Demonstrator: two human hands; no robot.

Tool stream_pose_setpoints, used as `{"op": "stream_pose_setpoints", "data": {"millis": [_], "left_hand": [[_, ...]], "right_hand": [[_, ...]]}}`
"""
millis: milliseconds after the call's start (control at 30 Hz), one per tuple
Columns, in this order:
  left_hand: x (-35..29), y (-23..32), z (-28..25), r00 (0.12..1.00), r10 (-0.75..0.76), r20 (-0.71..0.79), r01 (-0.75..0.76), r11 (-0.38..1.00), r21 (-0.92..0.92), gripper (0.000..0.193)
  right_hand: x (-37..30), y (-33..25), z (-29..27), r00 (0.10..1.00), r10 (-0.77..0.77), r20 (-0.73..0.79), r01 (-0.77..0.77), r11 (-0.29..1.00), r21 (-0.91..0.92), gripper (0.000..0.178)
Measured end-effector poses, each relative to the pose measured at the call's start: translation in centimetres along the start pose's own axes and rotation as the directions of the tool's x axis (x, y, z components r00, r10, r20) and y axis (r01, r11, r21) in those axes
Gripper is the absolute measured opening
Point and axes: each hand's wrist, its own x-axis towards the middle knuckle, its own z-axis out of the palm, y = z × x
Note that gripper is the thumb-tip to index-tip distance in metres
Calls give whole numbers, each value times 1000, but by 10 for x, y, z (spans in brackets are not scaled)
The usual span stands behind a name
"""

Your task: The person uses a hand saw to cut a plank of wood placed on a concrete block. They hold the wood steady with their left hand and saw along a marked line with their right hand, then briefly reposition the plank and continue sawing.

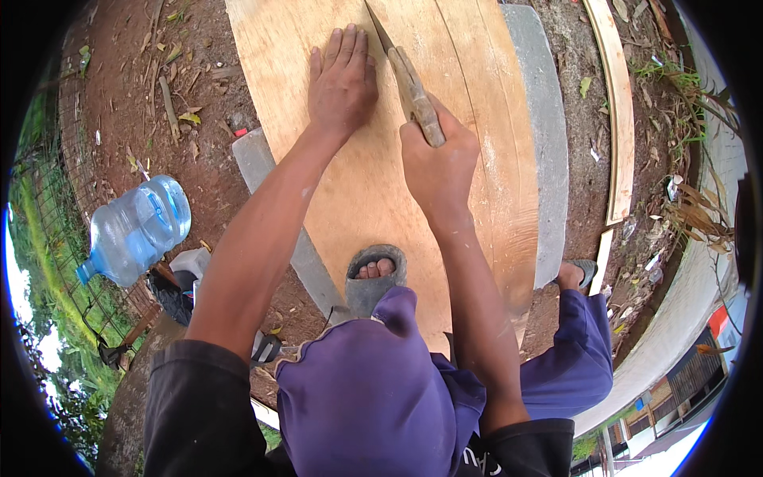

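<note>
A wide plywood sheet (350, 199) lies in front of me, with a long thin line running down its right part. My left hand (343, 89) rests flat on it near the far end, fingers stretched out and slightly apart. Just right of that hand, my right hand (442, 159) is wrapped round the worn wooden handle (415, 99) of a handsaw. The saw's dark blade (380, 28) points away from me, and its far tip leaves the top of the view. Whether the teeth touch the wood I cannot tell. My sandalled foot (376, 270) stands on the sheet's near part.
Grey slabs (544, 143) lie under the sheet at both sides. At left, a large clear blue water bottle (139, 226) lies on the brown soil by a wire fence. Narrow wood strips (616, 111) lie at right, near a pale wall. My other foot (579, 274) is on the ground.
</note>
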Motion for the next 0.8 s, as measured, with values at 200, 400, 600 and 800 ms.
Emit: {"op": "stream_pose_setpoints", "data": {"millis": [200,400,600,800], "left_hand": [[-17,-11,-9,999,-37,6,37,999,21,50],[-10,-12,-11,1000,-23,2,23,999,30,49],[-11,-4,-7,1000,-6,5,6,1000,-15,49],[-1,-11,-6,999,-21,-36,21,1000,1,51]], "right_hand": [[-151,-20,-94,991,69,116,-47,982,-183,54],[-75,-14,-37,998,58,26,-57,998,-36,46],[-23,-19,-12,994,89,56,-87,995,-45,44],[-157,-16,-97,996,74,52,-64,982,-176,54]]}}
